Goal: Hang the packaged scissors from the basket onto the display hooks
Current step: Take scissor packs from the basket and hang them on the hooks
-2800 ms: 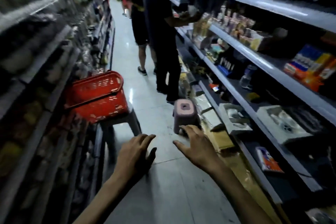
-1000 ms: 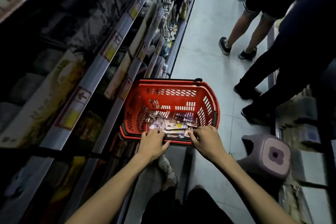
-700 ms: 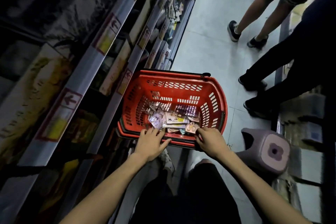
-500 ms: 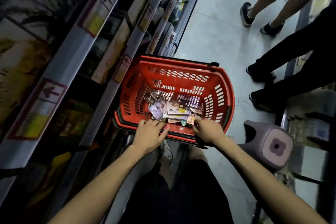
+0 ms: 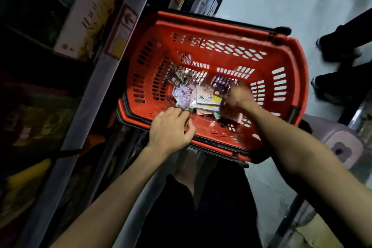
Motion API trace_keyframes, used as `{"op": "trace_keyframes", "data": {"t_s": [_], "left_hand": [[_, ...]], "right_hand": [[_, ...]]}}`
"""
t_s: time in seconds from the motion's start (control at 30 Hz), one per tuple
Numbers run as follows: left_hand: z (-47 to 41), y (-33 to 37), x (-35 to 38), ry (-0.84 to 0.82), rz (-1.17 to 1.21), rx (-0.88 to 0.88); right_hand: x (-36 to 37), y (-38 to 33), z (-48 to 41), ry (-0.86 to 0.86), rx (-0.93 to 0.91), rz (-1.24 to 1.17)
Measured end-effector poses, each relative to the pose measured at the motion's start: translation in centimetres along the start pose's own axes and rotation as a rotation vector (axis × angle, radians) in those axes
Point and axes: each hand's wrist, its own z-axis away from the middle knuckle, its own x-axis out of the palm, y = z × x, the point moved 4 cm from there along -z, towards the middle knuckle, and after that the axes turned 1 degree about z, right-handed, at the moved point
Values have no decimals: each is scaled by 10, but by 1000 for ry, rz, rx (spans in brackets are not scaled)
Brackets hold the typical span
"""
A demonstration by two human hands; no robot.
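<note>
Left hand (image 5: 171, 130) rests on the red basket (image 5: 221, 24) rim, grip slack — right hand (image 5: 236, 97) among packets (image 5: 203, 94), grip blurred, cannot tell.

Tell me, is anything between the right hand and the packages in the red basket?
Nothing visible. The right hand is inside the red basket, at the packages; the left hand rests at the near rim, aside.
</note>
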Motion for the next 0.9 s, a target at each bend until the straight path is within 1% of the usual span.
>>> {"op": "trace_keyframes", "data": {"t_s": [0.07,0.17,0.2,0.33,0.47,0.57,0.67,0.73,0.77,0.83,0.9], "left_hand": [[0,0,1,0,15,-16],[0,-2,3,-24,26,-40],[0,-2,3,-28,30,-48],[-1,-1,0,-5,50,-66],[1,0,-2,21,57,-63],[0,1,-2,-5,58,-73],[-1,1,-3,-50,65,-98],[-2,3,-5,-69,90,-117],[-3,3,-6,-94,114,-153],[-9,1,-8,-168,204,-282],[-19,-2,-8,-196,409,-431]], "right_hand": [[3,5,-11,-11,11,-22],[13,13,-22,-98,19,-101],[15,15,-22,-100,19,-119],[6,12,-16,2,-49,-75],[6,2,-9,-18,-129,11],[1,-9,-2,-38,-97,8],[-11,-20,5,37,-88,-32],[-18,-24,15,58,-49,-161],[-22,-27,21,58,-26,-271],[-30,-34,36,44,7,-581],[-36,-43,54,-21,41,-975]]}}
